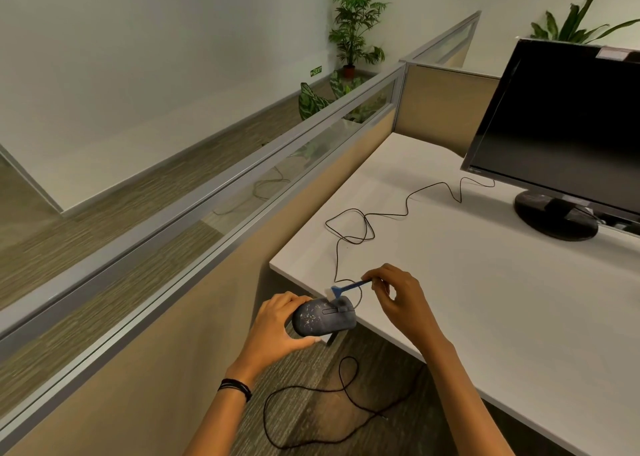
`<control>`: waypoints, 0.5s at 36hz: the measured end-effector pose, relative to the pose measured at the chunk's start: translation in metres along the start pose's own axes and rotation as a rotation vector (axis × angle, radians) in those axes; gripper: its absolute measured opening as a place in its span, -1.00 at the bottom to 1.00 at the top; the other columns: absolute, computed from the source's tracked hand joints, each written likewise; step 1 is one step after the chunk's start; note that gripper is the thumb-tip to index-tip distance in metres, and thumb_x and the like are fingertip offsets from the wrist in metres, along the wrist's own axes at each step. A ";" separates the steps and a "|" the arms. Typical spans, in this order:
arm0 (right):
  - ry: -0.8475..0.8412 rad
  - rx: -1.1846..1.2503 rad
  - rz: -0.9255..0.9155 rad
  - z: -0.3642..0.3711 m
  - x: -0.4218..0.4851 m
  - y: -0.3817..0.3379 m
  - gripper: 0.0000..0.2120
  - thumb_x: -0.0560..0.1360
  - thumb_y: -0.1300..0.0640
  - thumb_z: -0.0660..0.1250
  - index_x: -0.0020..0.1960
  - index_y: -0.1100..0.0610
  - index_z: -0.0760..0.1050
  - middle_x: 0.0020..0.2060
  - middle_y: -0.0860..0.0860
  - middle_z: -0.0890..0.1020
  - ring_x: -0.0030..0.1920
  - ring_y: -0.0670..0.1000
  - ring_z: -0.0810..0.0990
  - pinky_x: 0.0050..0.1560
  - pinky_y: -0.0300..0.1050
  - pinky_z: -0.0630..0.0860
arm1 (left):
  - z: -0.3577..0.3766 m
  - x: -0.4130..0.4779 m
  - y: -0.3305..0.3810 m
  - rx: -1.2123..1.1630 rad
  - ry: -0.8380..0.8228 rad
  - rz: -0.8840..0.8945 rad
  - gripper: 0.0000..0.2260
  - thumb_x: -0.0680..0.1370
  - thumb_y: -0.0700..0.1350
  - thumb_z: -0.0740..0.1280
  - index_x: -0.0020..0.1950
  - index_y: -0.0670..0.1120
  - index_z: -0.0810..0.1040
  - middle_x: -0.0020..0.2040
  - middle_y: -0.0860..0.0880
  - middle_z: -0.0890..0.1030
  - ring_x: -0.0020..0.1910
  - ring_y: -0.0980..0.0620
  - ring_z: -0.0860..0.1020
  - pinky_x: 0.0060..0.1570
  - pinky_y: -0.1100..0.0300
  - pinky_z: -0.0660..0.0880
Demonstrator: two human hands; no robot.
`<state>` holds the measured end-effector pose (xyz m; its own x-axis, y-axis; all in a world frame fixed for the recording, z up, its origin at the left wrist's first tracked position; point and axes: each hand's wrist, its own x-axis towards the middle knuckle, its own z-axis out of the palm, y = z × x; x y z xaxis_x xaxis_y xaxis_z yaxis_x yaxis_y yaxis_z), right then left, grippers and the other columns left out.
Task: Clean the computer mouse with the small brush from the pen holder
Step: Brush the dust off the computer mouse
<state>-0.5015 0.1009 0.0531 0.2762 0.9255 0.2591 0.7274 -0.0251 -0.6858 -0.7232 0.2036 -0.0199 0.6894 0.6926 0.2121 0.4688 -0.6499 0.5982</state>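
From the head camera we see our left hand [277, 324] wrapped around the rear of the dust-speckled computer mouse [323, 317], held just off the desk corner [485, 300] with its long axis running left to right. Our right hand [398, 296] pinches the blue brush [346, 287] by its handle end. The bristles point down-left, just above the mouse's button end, so we judge the next stroke falls to the right hand.

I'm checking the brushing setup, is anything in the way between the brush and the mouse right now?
Nothing visible. The left hand holds the mouse off the desk edge, and the right hand holds the brush with its bristles right at the mouse's front end. The cord runs just behind the brush, not between them.
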 end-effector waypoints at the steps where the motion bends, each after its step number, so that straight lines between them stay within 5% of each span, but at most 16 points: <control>1: -0.013 0.003 0.003 0.000 0.000 -0.001 -0.86 0.51 0.23 0.24 -0.03 0.08 0.54 -0.19 -0.13 0.53 -0.22 -0.10 0.49 -0.05 -0.25 0.38 | 0.000 0.000 0.000 -0.002 0.000 -0.002 -0.38 0.29 0.34 0.36 0.26 0.09 0.41 0.06 0.16 0.43 0.07 0.24 0.33 0.10 0.32 0.20; 10: -0.053 -0.049 0.027 0.007 0.005 0.002 -0.85 0.52 0.20 0.23 0.03 0.08 0.54 -0.06 0.02 0.63 -0.09 0.00 0.55 0.02 -0.17 0.43 | 0.000 -0.004 -0.002 -0.021 0.015 0.003 -0.40 0.29 0.34 0.35 0.24 0.09 0.42 0.04 0.16 0.45 0.05 0.24 0.35 0.10 0.25 0.26; 15: -0.053 -0.014 -0.002 0.005 0.004 -0.003 -0.86 0.51 0.22 0.24 -0.02 0.08 0.55 -0.15 -0.07 0.60 -0.18 -0.10 0.51 -0.07 -0.44 0.34 | 0.000 -0.004 -0.003 -0.017 0.019 -0.001 -0.40 0.30 0.31 0.37 0.25 0.09 0.42 0.05 0.16 0.44 0.05 0.23 0.35 0.11 0.23 0.26; 18: -0.053 -0.001 -0.027 0.005 0.005 -0.004 -0.86 0.51 0.24 0.24 -0.06 0.09 0.55 -0.20 -0.12 0.56 -0.24 -0.12 0.50 -0.11 -0.44 0.37 | -0.001 -0.005 -0.003 -0.016 0.020 0.002 -0.40 0.30 0.32 0.37 0.25 0.08 0.41 0.05 0.16 0.44 0.05 0.24 0.34 0.11 0.26 0.26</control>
<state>-0.5062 0.1077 0.0535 0.2230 0.9446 0.2407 0.7343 -0.0004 -0.6788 -0.7287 0.2026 -0.0223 0.6791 0.6976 0.2286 0.4586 -0.6463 0.6099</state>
